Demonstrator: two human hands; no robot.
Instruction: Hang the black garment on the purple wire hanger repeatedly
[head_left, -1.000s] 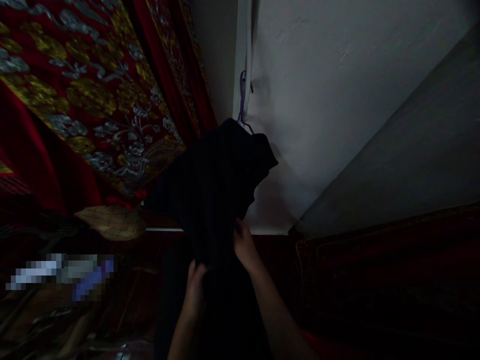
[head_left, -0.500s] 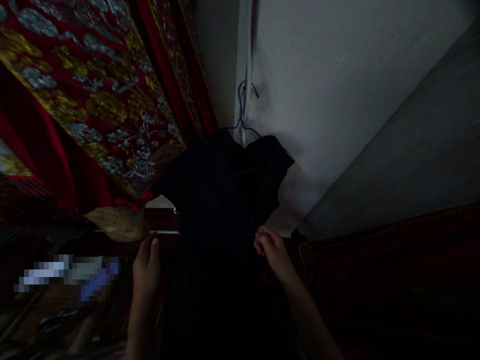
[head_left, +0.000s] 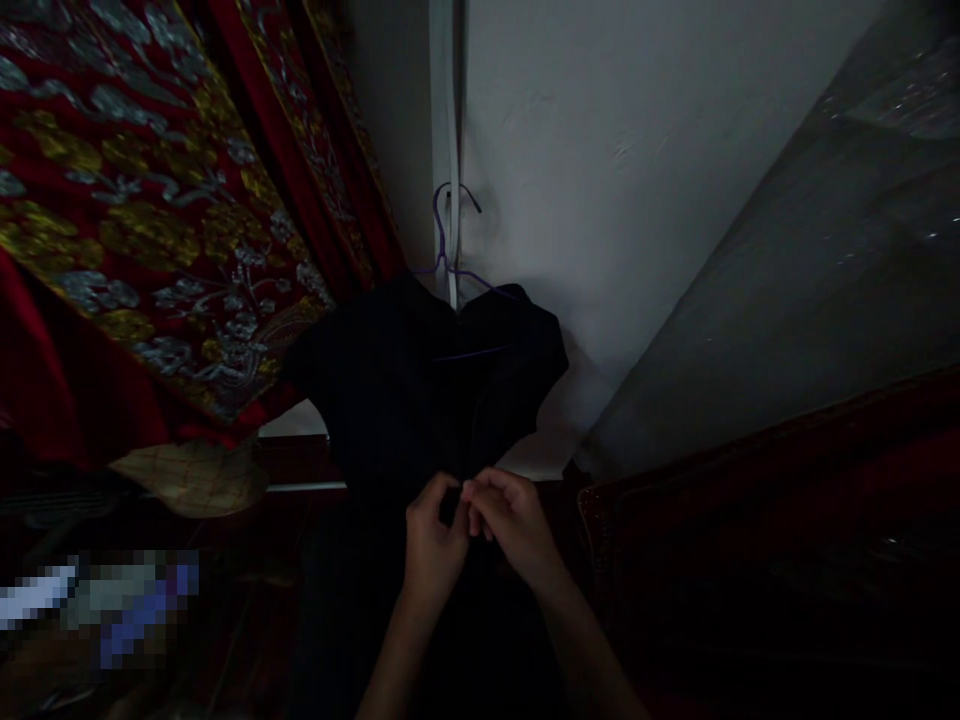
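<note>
A dark, short-sleeved dress (head_left: 375, 400) with an open V-shaped neckline hangs in front of me on a thin purple hanger (head_left: 441, 235). At the lower end of the neckline my two hands meet. My left hand (head_left: 435, 545) is bent in a pinch, thumb and forefinger at the front of the dress. Close beside it, my right hand (head_left: 510, 520) is closed too, its thumb and fingertips pressed together on the fabric. The dim light hides exactly which edge or fastening lies between the fingers. The lower part of the dress fades into darkness.
A red cloth with gold and silver embroidery (head_left: 150, 235) hangs at the left. Behind the dress stand a white wall (head_left: 585, 180) and a narrow vertical strip (head_left: 454, 120) bearing the hanger. Beige checked fabric (head_left: 195, 478) and a blurred patch are lower left; dark red furnishings (head_left: 810, 460) lie right.
My left hand has moved right from beside the dress to its front middle. My right hand has shifted slightly left, and both now meet. The view has turned a little to the right.
</note>
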